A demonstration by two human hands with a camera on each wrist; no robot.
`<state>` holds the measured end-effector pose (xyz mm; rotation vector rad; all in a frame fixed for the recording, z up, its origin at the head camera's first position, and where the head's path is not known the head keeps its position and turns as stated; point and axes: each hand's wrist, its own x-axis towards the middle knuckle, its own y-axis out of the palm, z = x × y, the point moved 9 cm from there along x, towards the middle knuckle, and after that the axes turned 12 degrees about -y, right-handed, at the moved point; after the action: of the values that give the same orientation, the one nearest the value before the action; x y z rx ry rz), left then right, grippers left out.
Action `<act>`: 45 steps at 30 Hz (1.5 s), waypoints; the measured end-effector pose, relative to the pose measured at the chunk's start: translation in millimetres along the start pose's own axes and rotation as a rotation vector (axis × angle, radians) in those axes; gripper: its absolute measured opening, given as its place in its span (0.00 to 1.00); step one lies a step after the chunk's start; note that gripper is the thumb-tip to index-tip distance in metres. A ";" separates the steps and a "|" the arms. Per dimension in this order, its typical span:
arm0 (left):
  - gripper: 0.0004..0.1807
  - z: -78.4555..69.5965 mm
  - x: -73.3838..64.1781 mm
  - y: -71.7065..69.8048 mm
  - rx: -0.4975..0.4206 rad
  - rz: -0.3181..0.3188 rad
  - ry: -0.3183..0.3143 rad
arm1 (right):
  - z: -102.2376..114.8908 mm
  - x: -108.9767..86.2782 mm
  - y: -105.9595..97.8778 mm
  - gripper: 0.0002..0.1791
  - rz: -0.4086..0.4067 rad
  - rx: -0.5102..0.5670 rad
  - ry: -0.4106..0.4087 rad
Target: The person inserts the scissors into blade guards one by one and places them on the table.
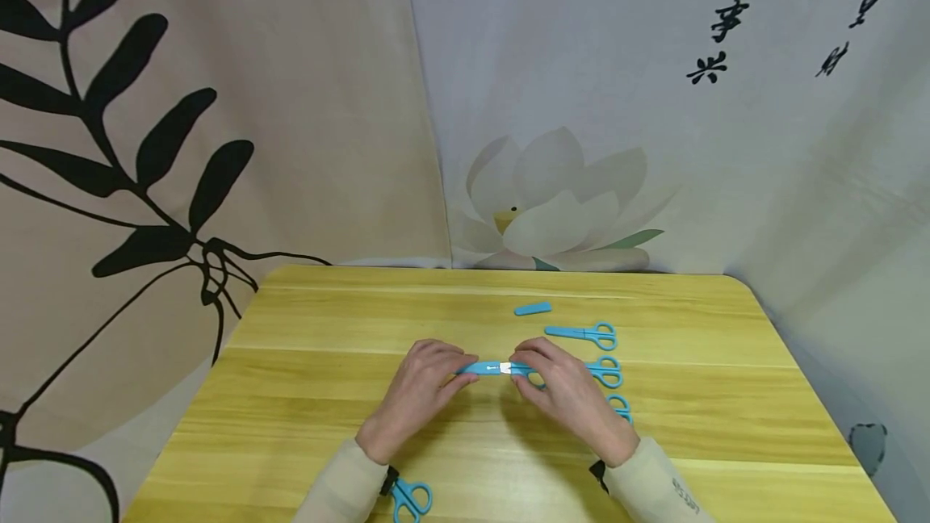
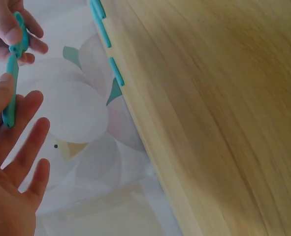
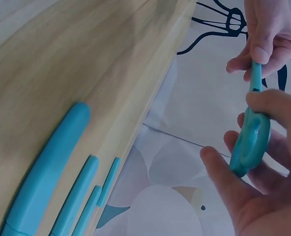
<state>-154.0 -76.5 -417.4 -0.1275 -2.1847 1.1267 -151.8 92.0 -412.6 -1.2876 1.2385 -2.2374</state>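
Pinching one sheath, left grip faces right grip holding one of five scissors.

A curtained-off corner, the wider room hidden: pale cloth printed with black leaves, a lotus and brush characters hangs behind a wood-grain tabletop.

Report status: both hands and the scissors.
Left hand pinches blue blade cover. Right hand holds scissors. Bare metal shows between. Nothing visibly in the way.
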 end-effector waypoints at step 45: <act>0.12 -3.3 4.1 2.3 -0.075 0.031 0.022 | 4.5 0.4 0.7 0.12 0.000 0.017 0.006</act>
<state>-155.7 -71.3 -415.7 -0.2054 -2.2128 1.0560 -148.6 89.0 -411.9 -1.2759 1.2192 -2.2484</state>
